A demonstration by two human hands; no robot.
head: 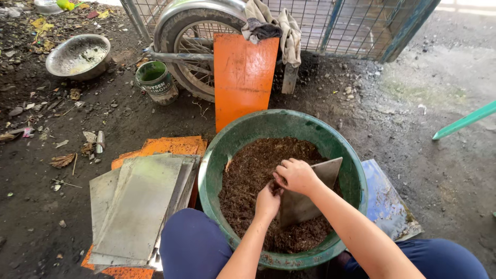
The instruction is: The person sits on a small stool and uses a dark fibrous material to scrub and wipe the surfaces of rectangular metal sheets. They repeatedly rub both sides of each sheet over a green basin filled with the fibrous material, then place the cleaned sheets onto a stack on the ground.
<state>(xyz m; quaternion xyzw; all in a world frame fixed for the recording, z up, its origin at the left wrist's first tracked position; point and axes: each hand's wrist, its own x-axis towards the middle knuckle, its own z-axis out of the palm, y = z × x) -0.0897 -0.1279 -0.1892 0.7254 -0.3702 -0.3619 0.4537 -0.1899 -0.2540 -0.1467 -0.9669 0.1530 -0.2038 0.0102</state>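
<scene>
Head view, person crouched over a big green basin (223,150) set on dirt ground, near centre, filled with brown crumbly material (248,175) like coir or compost. A grey metal sheet (302,204) stands tilted inside the basin, its lower part sunk in the brown stuff, top corner poking up toward the right rim. Right hand (297,175) is curled closed over the sheet's upper left edge, fingers wrapped on it, gripping. Left hand (267,201) sits just below and left of it, fingers bent down at the sheet's left edge where it meets the material; looks closed but whether it actually grips the sheet I cannot tell. The hands are touching or nearly so. Left of the basin, near, a stack of grey metal sheets (137,206) lies flat on orange boards (170,145). Far side, an orange panel (244,77) leans upright against a wheel (188,36) with a cloth (287,31) draped on top. Far left: a metal bowl (77,56) and a small green can (156,80). A bluish sheet (385,196) lies under the basin's right side.
</scene>
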